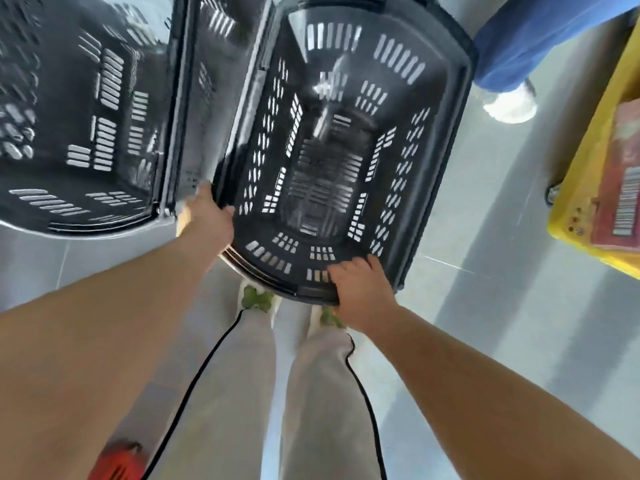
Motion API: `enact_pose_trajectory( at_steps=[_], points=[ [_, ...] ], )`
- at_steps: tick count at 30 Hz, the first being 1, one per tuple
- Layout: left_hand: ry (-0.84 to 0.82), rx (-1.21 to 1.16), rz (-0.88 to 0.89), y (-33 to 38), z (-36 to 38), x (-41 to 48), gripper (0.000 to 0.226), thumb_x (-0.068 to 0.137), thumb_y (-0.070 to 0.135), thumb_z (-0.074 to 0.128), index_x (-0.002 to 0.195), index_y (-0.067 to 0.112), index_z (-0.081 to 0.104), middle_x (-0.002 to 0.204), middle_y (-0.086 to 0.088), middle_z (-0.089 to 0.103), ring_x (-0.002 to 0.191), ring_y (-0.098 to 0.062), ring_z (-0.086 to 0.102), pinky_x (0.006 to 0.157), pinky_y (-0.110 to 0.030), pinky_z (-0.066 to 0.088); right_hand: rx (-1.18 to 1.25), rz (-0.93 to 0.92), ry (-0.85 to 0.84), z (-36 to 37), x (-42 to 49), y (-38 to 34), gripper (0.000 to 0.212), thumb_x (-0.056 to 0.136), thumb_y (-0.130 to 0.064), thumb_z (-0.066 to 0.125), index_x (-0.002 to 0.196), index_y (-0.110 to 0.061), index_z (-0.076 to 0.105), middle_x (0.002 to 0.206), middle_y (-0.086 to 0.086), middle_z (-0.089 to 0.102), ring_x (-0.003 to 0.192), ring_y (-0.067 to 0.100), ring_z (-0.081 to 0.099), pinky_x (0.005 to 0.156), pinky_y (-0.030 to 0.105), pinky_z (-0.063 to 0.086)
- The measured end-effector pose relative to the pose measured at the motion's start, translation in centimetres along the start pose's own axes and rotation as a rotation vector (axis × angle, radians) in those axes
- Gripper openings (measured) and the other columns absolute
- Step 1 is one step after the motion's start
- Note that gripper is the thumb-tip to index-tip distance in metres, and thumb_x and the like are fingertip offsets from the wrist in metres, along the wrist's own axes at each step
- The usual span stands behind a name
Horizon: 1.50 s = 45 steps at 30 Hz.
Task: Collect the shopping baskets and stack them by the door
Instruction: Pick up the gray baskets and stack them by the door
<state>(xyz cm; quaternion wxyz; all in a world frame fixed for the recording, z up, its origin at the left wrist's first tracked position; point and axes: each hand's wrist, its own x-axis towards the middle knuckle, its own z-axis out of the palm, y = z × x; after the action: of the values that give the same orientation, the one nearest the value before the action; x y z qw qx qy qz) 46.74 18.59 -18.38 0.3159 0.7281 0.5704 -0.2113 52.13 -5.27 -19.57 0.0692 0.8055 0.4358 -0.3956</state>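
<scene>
here left grip (207,214) and right grip (360,289) hold the black basket (398,188).

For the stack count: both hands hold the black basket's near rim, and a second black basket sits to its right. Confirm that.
Wrong side: the head view shows the second black basket to its left, not right. The left hand and right hand do hold the black basket by its near rim.

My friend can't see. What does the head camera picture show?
Seen from above, a person's left hand and right hand grip the near rim of a black slotted plastic shopping basket over a grey floor. A second black plastic basket is at its left, a yellow plastic crate at right.
</scene>
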Motion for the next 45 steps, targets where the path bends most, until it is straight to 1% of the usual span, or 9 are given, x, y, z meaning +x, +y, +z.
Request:
enact_pose_trajectory(
  at_steps=[5, 9, 13, 17, 21, 29, 33, 38, 45],
  points=[
    [0.132, 0.004, -0.038, -3.5, 0.0, -2.0, 0.075, 0.088, 0.042, 0.062, 0.150, 0.022, 0.026, 0.147, -0.017, 0.042, 0.127, -0.039, 0.047, 0.102, -0.044, 0.042, -0.246, -0.156, -0.040, 0.1, -0.9, 1.8, 0.042, 0.088, -0.029, 0.051, 0.128, -0.018, 0.050, 0.121, 0.003, 0.060, 0.122, 0.025, 0.045, 0.117, 0.041, 0.010],
    [0.000, -0.365, -0.215, -6.0, 2.7, -5.7, 0.075, 0.086, 0.044, 0.062, 0.148, 0.021, 0.027, 0.140, -0.007, 0.052, 0.114, -0.033, 0.059, 0.095, -0.044, 0.051, -0.251, -0.163, -0.023, 0.5, -1.0, 0.0, 0.033, 0.087, -0.028, 0.053, 0.118, -0.020, 0.056, 0.112, 0.000, 0.065, 0.115, 0.023, 0.050, 0.117, 0.042, 0.013],
    [-0.288, -0.745, -0.419, -8.2, 5.5, -8.8, 0.044, 0.094, 0.028, 0.058, 0.133, 0.011, 0.049, 0.111, -0.012, 0.062, 0.087, -0.026, 0.063, 0.081, -0.040, 0.057, -0.198, -0.154, 0.066, 2.3, -1.5, -2.5, 0.023, 0.083, -0.023, 0.052, 0.104, -0.020, 0.061, 0.100, -0.001, 0.068, 0.105, 0.023, 0.054, 0.113, 0.038, 0.019],
    [-0.403, -0.852, -0.455, -11.0, 7.2, -10.9, 0.020, 0.096, 0.024, 0.054, 0.110, 0.010, 0.059, 0.100, -0.008, 0.066, 0.088, -0.024, 0.067, 0.077, -0.035, 0.058, -0.146, -0.111, 0.096, 5.0, -3.3, -4.8, 0.024, 0.083, -0.021, 0.053, 0.105, -0.020, 0.063, 0.099, -0.001, 0.069, 0.105, 0.023, 0.055, 0.114, 0.037, 0.019],
    [-0.375, -0.885, -0.463, -15.3, 7.7, -12.5, 0.012, 0.093, 0.023, 0.059, 0.087, 0.013, 0.061, 0.092, -0.007, 0.067, 0.082, -0.022, 0.066, 0.071, -0.032, 0.057, -0.112, -0.103, 0.062, 7.9, -5.8, -8.8, 0.024, 0.084, -0.022, 0.053, 0.106, -0.019, 0.062, 0.102, 0.000, 0.069, 0.109, 0.023, 0.053, 0.113, 0.038, 0.020],
    [-0.071, -0.918, -0.647, -26.7, 6.1, -12.7, 0.019, 0.095, 0.008, 0.046, 0.095, 0.013, 0.064, 0.092, -0.006, 0.070, 0.067, -0.020, 0.068, 0.052, -0.032, 0.058, -0.123, -0.298, 0.019, 13.2, -8.3, -17.2, 0.053, 0.087, -0.028, 0.057, 0.138, -0.022, 0.041, 0.133, 0.004, 0.054, 0.128, 0.025, 0.041, 0.116, 0.044, 0.013],
    [0.060, -0.711, -0.621, -33.6, 4.4, -12.5, 0.042, 0.094, 0.012, 0.046, 0.135, 0.008, 0.046, 0.129, -0.016, 0.058, 0.098, -0.027, 0.062, 0.084, -0.045, 0.057, -0.258, -0.225, 0.016, 13.1, -7.9, -16.1, 0.068, 0.087, -0.014, 0.054, 0.148, -0.023, 0.026, 0.153, 0.011, 0.030, 0.142, 0.028, 0.022, 0.118, 0.043, 0.004],
    [0.253, -0.691, -0.564, -39.4, 2.3, -13.4, 0.019, 0.082, 0.023, 0.057, 0.100, 0.025, 0.062, 0.106, -0.007, 0.069, 0.090, -0.029, 0.065, 0.085, -0.039, 0.055, -0.365, -0.184, 0.114, 12.3, -6.4, -14.9, 0.054, 0.086, -0.024, 0.060, 0.138, -0.022, 0.043, 0.132, 0.011, 0.055, 0.126, 0.030, 0.042, 0.112, 0.043, 0.022],
    [0.214, -0.714, -0.872, -40.2, 4.3, -17.9, 0.078, 0.075, 0.058, 0.069, 0.136, 0.016, 0.044, 0.129, -0.009, 0.056, 0.114, -0.033, 0.056, 0.099, -0.042, 0.047, -0.318, -0.273, 0.071, 14.6, -6.4, -23.4, 0.058, 0.089, -0.046, 0.055, 0.140, -0.023, 0.040, 0.122, 0.009, 0.062, 0.113, 0.032, 0.051, 0.094, 0.040, 0.038]
  ],
)
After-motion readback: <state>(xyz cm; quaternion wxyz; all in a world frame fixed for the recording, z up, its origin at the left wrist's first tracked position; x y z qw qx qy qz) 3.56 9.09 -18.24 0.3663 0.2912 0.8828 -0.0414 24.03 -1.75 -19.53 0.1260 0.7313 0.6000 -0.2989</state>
